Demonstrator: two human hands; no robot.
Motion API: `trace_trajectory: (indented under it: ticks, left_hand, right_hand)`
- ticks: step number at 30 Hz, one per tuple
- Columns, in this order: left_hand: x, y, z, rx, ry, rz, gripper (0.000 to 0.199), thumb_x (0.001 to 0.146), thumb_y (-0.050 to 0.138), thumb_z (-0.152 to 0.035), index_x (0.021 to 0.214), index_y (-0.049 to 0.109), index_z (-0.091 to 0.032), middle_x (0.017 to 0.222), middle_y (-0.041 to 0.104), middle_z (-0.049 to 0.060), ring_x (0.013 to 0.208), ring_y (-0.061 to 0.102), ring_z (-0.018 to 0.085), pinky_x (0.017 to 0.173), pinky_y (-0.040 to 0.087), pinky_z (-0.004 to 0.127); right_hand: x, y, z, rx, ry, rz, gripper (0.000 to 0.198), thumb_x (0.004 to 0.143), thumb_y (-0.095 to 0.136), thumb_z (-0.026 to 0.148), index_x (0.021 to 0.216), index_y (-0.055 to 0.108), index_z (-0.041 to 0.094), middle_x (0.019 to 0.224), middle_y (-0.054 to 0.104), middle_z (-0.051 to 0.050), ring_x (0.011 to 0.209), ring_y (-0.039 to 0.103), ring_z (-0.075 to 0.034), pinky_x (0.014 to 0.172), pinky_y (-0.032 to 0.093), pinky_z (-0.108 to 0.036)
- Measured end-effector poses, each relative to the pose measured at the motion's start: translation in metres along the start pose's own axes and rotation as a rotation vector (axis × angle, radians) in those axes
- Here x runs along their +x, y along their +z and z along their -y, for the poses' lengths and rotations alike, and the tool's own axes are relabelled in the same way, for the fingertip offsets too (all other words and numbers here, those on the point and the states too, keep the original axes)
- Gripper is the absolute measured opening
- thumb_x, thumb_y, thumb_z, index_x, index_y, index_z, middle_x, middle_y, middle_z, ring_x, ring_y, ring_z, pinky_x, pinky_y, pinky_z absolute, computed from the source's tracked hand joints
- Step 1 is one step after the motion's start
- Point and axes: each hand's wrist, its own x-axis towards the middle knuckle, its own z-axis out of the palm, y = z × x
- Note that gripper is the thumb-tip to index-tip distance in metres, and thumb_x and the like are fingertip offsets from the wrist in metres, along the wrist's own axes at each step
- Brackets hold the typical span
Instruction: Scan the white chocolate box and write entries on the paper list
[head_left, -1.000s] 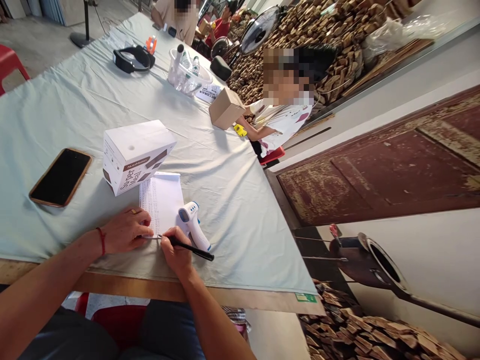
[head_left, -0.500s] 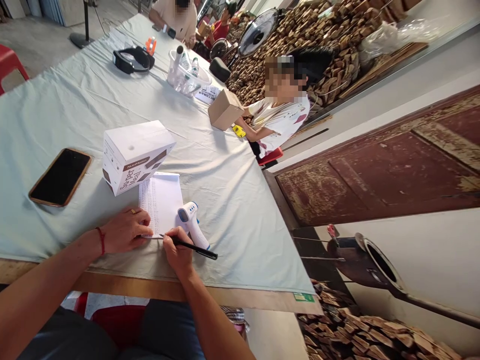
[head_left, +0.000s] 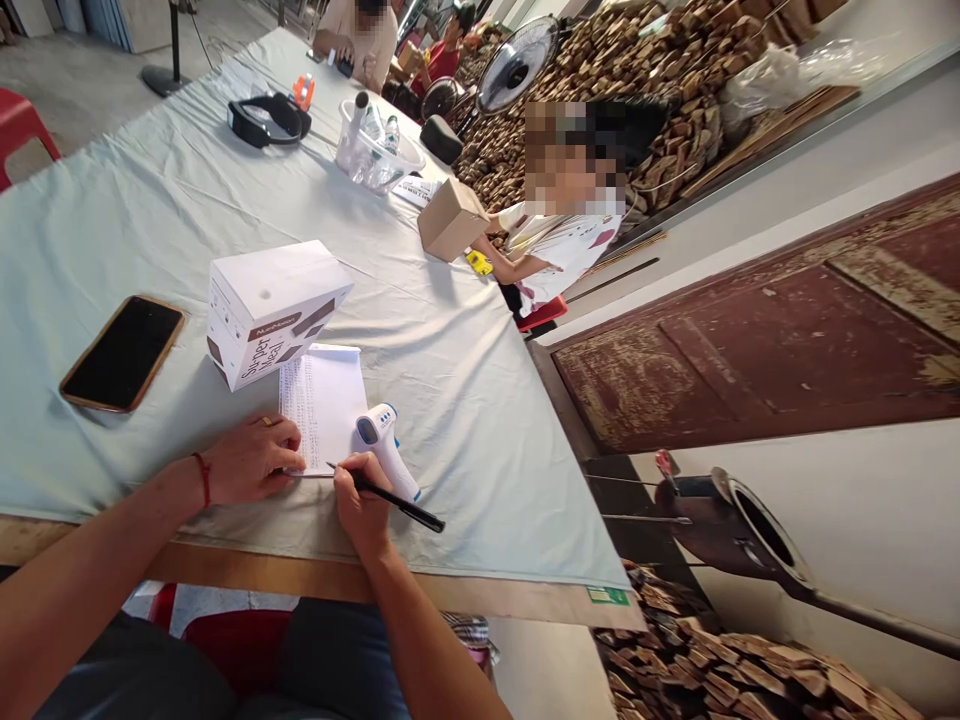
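A black pen (head_left: 405, 507) is pinched in my right hand (head_left: 362, 505), its tip at the lower edge of a white sheet or pad of paper (head_left: 334, 410) with rows of small handwriting down its left side. My left hand (head_left: 253, 460) lies at the paper's lower left corner, fingers resting on it and holding nothing. Beside the paper's right edge, just above my right hand, lies a white and blue infrared thermometer (head_left: 390, 452). A white carton (head_left: 274, 310) printed "Super Meal" stands at the top of the paper and covers its upper left corner.
A smartphone (head_left: 122, 353) lies left of the carton. Farther back are a black headset-like band (head_left: 266, 120), an orange tape dispenser (head_left: 303, 92) and a white basket (head_left: 405, 160) with bottles. On the right, a person holds a cardboard box (head_left: 450, 222) near a yellow toy car (head_left: 478, 262).
My right hand and the pen have shifted slightly right along the paper's lower edge. My left hand stays in place.
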Motion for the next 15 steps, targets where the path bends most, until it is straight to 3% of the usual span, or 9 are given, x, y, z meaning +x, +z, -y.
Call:
trace_trajectory:
  ticks: [6, 10, 12, 15]
  left_hand:
    - [0.000, 0.001, 0.002, 0.000, 0.013, -0.024, 0.012, 0.089, 0.062, -0.021, 0.091, 0.073, -0.024, 0.099, 0.063, 0.004, 0.090, 0.057, 0.018, 0.087, 0.042, 0.033]
    - [0.002, -0.003, -0.003, -0.011, 0.054, -0.137, 0.018, 0.094, 0.055, -0.022, 0.082, 0.068, -0.020, 0.091, 0.063, 0.003, 0.084, 0.057, 0.016, 0.083, 0.044, 0.031]
    - [0.002, -0.008, -0.005, 0.006, 0.030, -0.328, 0.019, 0.095, 0.054, -0.025, 0.078, 0.061, -0.020, 0.088, 0.062, 0.003, 0.084, 0.057, 0.017, 0.083, 0.046, 0.032]
    - [0.001, -0.017, 0.000, 0.112, -0.109, -0.792, 0.016, 0.088, 0.066, -0.033, 0.086, 0.056, -0.021, 0.094, 0.058, 0.004, 0.091, 0.057, 0.020, 0.087, 0.048, 0.037]
  right_hand:
    - [-0.001, 0.000, 0.002, 0.012, -0.099, 0.012, 0.016, 0.085, 0.053, 0.030, 0.070, 0.052, 0.024, 0.060, 0.049, 0.003, 0.055, 0.046, -0.016, 0.054, 0.041, -0.030]
    - [0.002, 0.000, 0.008, -0.025, -0.166, -0.095, 0.013, 0.090, 0.054, 0.028, 0.079, 0.057, 0.023, 0.069, 0.056, 0.001, 0.062, 0.054, -0.016, 0.059, 0.048, -0.032]
    - [0.004, 0.001, 0.009, -0.060, -0.209, -0.138, 0.010, 0.093, 0.053, 0.027, 0.093, 0.062, 0.022, 0.081, 0.063, -0.002, 0.073, 0.060, -0.018, 0.068, 0.052, -0.033]
    - [0.007, 0.004, 0.004, -0.124, -0.278, -0.128, 0.020, 0.097, 0.049, 0.022, 0.112, 0.063, 0.022, 0.097, 0.066, -0.006, 0.089, 0.064, -0.019, 0.080, 0.055, -0.036]
